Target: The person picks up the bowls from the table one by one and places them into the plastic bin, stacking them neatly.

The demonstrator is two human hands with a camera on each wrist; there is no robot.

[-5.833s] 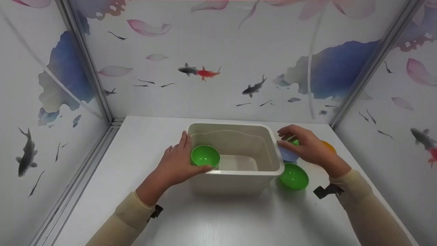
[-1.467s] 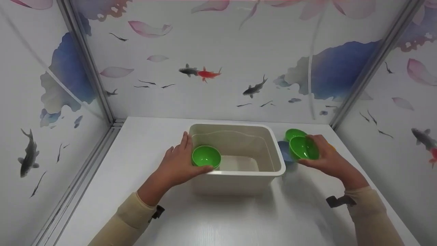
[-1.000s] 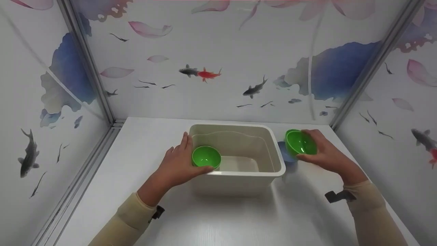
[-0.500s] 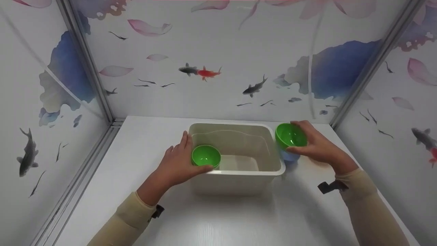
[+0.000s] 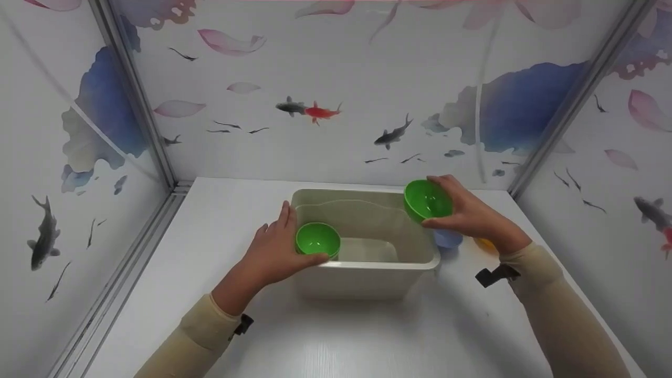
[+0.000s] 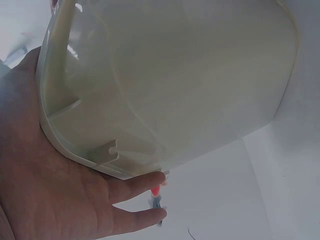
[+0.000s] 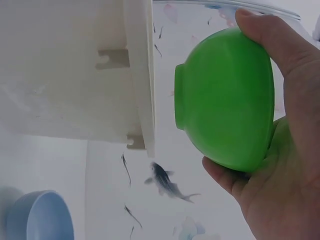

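Left hand (image 5: 270,254): spread at the near-left corner of a beige rectangular plastic bin (image 5: 352,283), thumb along the near rim, fingers fairly straight by the left side; braces it rather than clenches. Inside, at the left end: a glossy round green bowl (image 5: 318,239), mouth up.

Over the bin's far-right corner: a second green bowl (image 5: 426,199), tilted, foot toward the rim but apart from it in the right wrist view. Right hand (image 5: 462,210) pinches it firmly, thumb on one side, fingers on the other, parted only by the bowl's width. Any bowl nested inside: cannot tell.

Below, just beside the bin: a pale blue round bowl (image 5: 448,239). Farther right, an orange rounded object (image 5: 487,245), mostly hidden by the wrist.

Risks, as judged: foot clips rim if lowered too early; smooth bowl slips if the thumb slackens; bin skids if knocked while unbraced.

No brands, labels or writing legible.
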